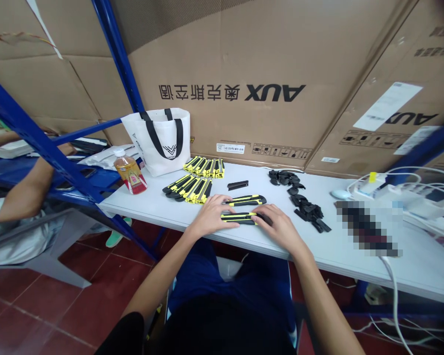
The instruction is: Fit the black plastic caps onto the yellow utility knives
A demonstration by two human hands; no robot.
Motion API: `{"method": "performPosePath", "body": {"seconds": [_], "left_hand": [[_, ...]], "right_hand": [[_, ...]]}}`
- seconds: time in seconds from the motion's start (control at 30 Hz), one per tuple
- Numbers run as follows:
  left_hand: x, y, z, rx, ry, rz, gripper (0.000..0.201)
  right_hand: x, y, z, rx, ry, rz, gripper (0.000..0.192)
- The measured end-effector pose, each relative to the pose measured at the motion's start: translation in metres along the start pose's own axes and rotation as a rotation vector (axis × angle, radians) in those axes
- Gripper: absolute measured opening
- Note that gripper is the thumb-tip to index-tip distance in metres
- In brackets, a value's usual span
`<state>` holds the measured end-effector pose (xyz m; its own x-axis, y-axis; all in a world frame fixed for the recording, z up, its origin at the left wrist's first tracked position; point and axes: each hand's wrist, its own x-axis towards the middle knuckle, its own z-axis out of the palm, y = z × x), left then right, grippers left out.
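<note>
A yellow-and-black utility knife (239,217) lies crosswise at the front of the white table, held at both ends. My left hand (211,217) is closed around its left end with thumb and fingers. My right hand (276,223) grips the right end, its fingers hiding that tip. Just behind, a second utility knife (247,200) rests on the tabletop, its left end by my left fingertips. Farther back lies a short black strip (238,185). Two rows of similar knives, the front row (190,189) and the back row (205,166), are left of my hands.
Small black plastic parts (307,209) form a loose pile on the right. Beyond them are a pixelated phone-like object (368,229) and white power strips with cables (414,199). A drink bottle (130,172) and white tote bag (163,143) stand left. Another person's arm (25,185) shows far left.
</note>
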<state>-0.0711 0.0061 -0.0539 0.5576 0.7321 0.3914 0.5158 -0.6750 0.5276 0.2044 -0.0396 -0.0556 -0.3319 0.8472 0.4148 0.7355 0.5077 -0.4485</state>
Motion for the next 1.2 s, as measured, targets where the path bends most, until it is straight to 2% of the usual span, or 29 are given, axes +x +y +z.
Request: {"method": "performPosePath", "body": {"seconds": [0.1, 0.23, 0.37, 0.47, 0.63, 0.77, 0.93, 1.03, 1.13, 1.2], "left_hand": [[0.002, 0.006, -0.007, -0.159, 0.046, -0.033, 0.031], [-0.001, 0.018, -0.031, -0.371, 0.137, -0.143, 0.038], [-0.007, 0.026, -0.058, -0.386, 0.028, -0.314, 0.051], [-0.009, 0.026, -0.067, -0.384, -0.03, -0.348, 0.047], [-0.006, 0.024, -0.063, -0.548, 0.05, -0.392, 0.056], [-0.004, 0.021, -0.059, -0.576, 0.125, -0.383, 0.05], [-0.002, 0.016, -0.053, -0.606, 0.202, -0.303, 0.049], [0.0, 0.013, -0.044, -0.631, 0.281, -0.181, 0.045], [0.001, 0.012, -0.036, -0.564, 0.361, -0.062, 0.035], [0.001, 0.012, -0.031, -0.5, 0.385, -0.045, 0.033]], "right_hand": [[0.0, 0.002, 0.002, -0.033, 0.019, 0.017, 0.031], [-0.002, 0.004, 0.003, -0.067, 0.057, 0.054, 0.037], [-0.002, 0.003, 0.001, -0.062, 0.027, 0.051, 0.038], [-0.002, 0.001, 0.0, -0.056, 0.012, 0.036, 0.036], [-0.002, 0.002, 0.0, -0.063, 0.004, 0.005, 0.032], [-0.002, 0.002, 0.0, -0.051, -0.003, 0.002, 0.032], [-0.001, 0.001, 0.001, -0.052, -0.018, -0.004, 0.031], [-0.001, 0.003, 0.002, -0.051, -0.007, 0.03, 0.032], [-0.003, 0.004, 0.002, -0.037, -0.002, 0.085, 0.036], [-0.004, 0.004, 0.002, -0.024, -0.008, 0.097, 0.038]]}}
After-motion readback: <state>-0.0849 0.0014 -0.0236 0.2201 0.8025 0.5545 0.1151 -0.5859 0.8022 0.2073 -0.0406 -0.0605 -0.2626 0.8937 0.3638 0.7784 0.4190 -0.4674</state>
